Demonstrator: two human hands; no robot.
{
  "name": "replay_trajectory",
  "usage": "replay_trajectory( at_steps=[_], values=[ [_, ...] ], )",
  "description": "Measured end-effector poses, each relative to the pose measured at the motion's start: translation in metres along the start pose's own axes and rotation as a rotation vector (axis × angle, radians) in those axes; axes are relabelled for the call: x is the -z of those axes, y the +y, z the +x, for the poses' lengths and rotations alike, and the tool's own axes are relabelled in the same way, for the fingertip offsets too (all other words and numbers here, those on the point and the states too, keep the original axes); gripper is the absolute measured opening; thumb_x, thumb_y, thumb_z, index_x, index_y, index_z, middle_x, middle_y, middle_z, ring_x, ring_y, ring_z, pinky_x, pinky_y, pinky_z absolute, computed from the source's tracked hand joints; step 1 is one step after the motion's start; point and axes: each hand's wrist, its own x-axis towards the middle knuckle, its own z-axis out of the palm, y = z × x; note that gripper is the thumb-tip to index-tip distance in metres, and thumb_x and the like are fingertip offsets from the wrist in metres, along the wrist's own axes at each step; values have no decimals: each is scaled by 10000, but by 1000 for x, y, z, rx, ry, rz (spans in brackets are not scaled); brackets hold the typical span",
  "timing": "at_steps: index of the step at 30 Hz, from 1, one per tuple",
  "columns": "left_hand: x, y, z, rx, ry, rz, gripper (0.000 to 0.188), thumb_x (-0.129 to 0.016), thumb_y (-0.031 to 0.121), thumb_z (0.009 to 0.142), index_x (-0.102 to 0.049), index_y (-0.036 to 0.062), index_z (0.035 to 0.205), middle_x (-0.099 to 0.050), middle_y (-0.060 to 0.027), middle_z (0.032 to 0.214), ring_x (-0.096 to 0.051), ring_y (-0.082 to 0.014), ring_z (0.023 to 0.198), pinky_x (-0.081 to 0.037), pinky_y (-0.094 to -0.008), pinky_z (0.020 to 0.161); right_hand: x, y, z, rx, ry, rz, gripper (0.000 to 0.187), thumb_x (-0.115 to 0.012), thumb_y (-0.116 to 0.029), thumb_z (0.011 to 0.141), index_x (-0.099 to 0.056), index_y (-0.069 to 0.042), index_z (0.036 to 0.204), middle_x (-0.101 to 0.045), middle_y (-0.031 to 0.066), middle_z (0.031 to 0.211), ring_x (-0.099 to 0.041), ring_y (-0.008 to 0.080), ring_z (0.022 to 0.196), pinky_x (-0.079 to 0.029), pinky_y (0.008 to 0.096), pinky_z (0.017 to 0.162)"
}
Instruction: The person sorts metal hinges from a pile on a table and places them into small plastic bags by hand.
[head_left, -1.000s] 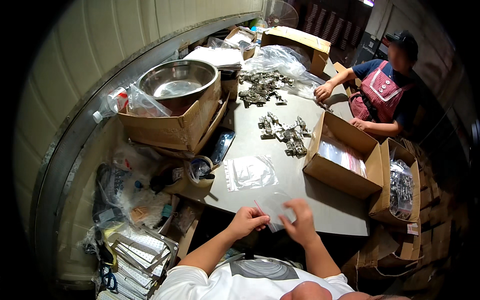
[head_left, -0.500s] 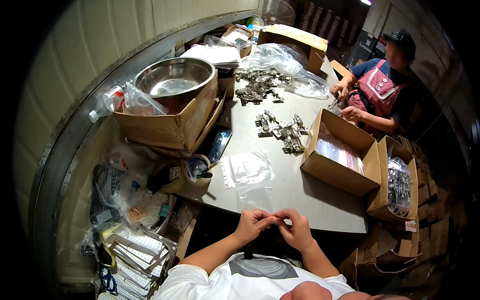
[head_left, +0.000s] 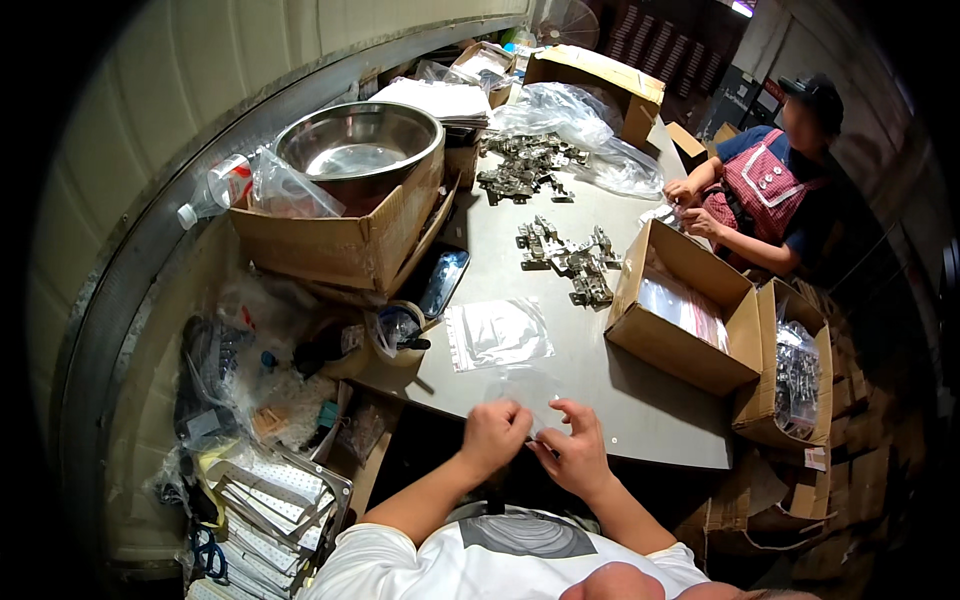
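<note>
A small clear plastic bag [head_left: 522,384] lies over the near edge of the table, its near end between my hands. My left hand [head_left: 494,438] is closed on that end, fingers curled in. My right hand [head_left: 578,450] holds the bag's other side low between thumb and fingers, with the forefinger lifted away. Just beyond, a larger flat clear bag [head_left: 500,335] rests on the tabletop. Farther off lie a small cluster of metal hinges [head_left: 570,260] and a bigger heap of similar metal parts [head_left: 528,165].
At right stand an open carton [head_left: 685,310] of flat clear bags and another carton [head_left: 780,385] with bagged metal parts. A steel basin [head_left: 358,150] sits on a box at left, near a phone [head_left: 444,282] and tape rolls [head_left: 397,330]. A co-worker [head_left: 765,180] handles something across the table.
My hands have parted slightly from a joined pinch, and my right forefinger has lifted. The small bag has shifted and tilted. The co-worker's hands have moved a little.
</note>
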Motion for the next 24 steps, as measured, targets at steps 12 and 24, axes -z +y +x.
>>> replay_trajectory(
  at_steps=[12, 24],
  values=[
    [70, -18, 22, -25, -603, -328, 304, -433, -181, 654, -665, -32, 782, -636, -148, 1195, -643, -170, 813, -514, -255, 660, -33, 150, 140, -214, -163, -596, 345, -646, -232, 869, -642, -58, 1167, -401, 240, 1422, -448, 420, 1259, -393, 480, 1028],
    [27, -24, 34, -497, 118, 204, 356, -552, -135, 719, -641, -56, 1055, -625, -189, 1106, -599, -361, 1030, -493, -410, 910, -21, 122, 59, -380, 116, -128, 314, -718, -97, 749, -640, 18, 1031, -634, 161, 1076, -615, 313, 986, -499, 391, 849]
  ],
)
